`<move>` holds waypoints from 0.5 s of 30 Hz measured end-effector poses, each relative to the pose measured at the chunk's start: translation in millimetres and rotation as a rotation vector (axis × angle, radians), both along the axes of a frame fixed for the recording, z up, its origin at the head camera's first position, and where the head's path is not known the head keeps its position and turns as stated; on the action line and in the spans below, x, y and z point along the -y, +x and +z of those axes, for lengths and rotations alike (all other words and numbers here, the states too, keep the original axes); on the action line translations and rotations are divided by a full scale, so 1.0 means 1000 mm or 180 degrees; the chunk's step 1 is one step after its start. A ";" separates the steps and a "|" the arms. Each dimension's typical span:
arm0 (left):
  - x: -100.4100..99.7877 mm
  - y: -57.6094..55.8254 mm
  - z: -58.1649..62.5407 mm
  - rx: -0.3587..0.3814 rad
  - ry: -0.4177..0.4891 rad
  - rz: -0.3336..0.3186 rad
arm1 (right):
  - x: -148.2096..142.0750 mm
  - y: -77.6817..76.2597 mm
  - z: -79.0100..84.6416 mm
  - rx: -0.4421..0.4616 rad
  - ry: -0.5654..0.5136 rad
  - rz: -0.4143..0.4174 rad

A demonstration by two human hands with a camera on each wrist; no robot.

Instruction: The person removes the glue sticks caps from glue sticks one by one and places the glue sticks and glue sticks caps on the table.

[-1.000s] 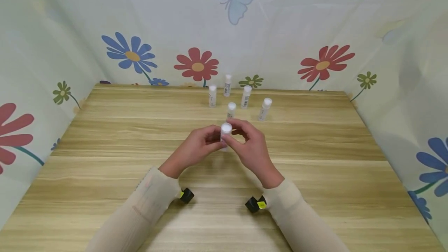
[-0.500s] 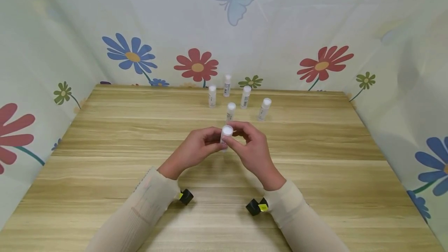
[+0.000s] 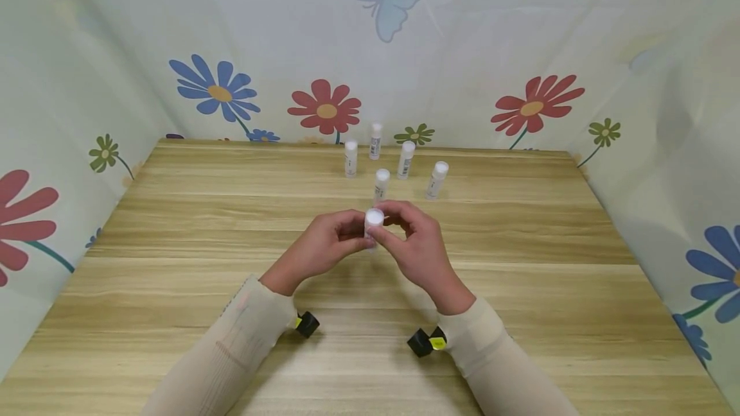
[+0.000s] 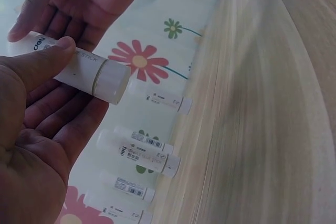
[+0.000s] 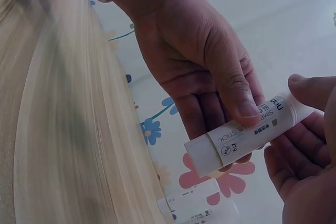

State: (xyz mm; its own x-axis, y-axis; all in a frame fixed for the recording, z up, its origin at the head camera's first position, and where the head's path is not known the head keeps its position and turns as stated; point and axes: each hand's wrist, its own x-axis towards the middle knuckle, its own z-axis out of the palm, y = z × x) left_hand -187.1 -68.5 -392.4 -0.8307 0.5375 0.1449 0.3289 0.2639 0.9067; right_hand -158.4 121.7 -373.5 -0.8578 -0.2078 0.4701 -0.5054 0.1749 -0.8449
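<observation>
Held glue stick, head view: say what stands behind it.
Five more glue sticks stand on the table; the nearest stick has its lower end covered by the right hand.

White cylindrical glue stick (image 3: pixel 374 219) being held btwn L hand (image 3: pixel 317 244) & R hand (image 3: pixel 417 246), 5 more sticks (image 3: pixel 406 162) standing behind, on wood-grain table (image 3: pixel 520 230)

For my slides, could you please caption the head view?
Left hand and right hand hold one glue stick; five more stand beyond on the table.
</observation>
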 end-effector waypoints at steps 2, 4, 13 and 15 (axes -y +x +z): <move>0.000 0.000 0.000 -0.0018 0.0008 -0.0027 | 0.000 0.000 0.001 0.0006 0.0015 0.0021; 0.001 0.000 -0.001 -0.0039 0.0003 -0.0054 | -0.001 0.001 0.001 0.0012 0.0031 0.0037; 0.001 -0.001 -0.005 -0.0073 -0.0106 -0.0143 | -0.005 0.003 0.011 -0.0050 -0.0105 -0.0004; 0.002 -0.002 -0.005 -0.0084 -0.0112 -0.0136 | -0.005 0.003 0.012 -0.0054 -0.0117 -0.0018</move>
State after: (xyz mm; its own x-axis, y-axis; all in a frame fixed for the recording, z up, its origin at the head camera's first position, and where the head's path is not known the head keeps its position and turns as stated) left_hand -188.7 -70.2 -397.2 -0.8030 0.5776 0.1467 0.3642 0.2808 0.8880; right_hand -155.0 127.0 -361.6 -0.8507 -0.1854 0.4918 -0.5189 0.1468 -0.8422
